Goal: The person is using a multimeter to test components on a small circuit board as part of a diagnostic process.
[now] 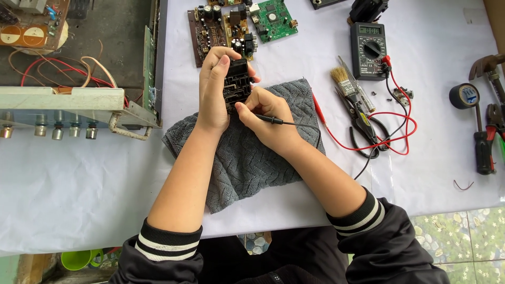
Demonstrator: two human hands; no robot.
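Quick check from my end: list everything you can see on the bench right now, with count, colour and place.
Black plastic electronic module: one, black, held upright over the towel.
Grey knitted towel: one, grey, table centre.
Black test probe: one, black, in the right hand, tip at the module.
Digital multimeter: one, dark grey, upper right, red and black leads trailing from it.
Brown circuit boards: two, brown, top centre.
Green circuit board: one, green, top centre.
Paintbrush: one, pale bristles, right of the towel.
Black-handled scissors: one, beside the brush.
Roll of black tape: one, far right.
Opened metal chassis: one, grey, left.
Left hand: grips the module.
Right hand: holds the probe.
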